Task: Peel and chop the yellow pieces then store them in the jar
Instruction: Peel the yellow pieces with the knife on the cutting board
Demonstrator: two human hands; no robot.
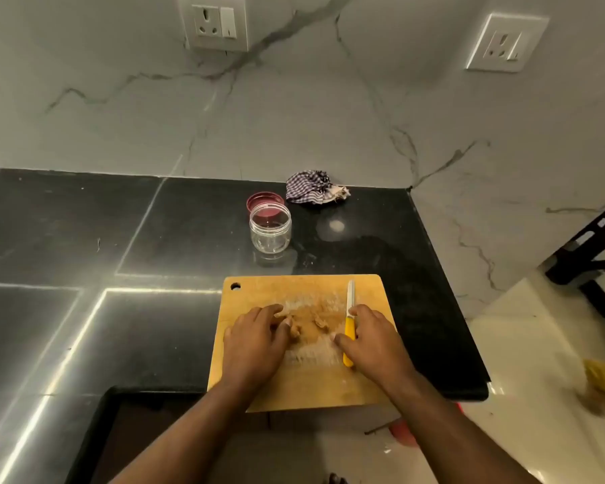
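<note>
Wooden cutting board point(304, 379) at lower centre of frame, on black counter point(84, 239). Left hand point(255, 340) on board, fingers curled over yellow pieces point(308, 326) at board centre; actual grip cannot be told. Right hand point(371, 340) laid over yellow-handled knife point(349, 326), thumb and fingers loosely around handle, blade flat on board. Open jar point(270, 230) above board, at centre of frame, red lid point(264, 201) just behind. Checked cloth point(313, 187) to upper right of jar.
</note>
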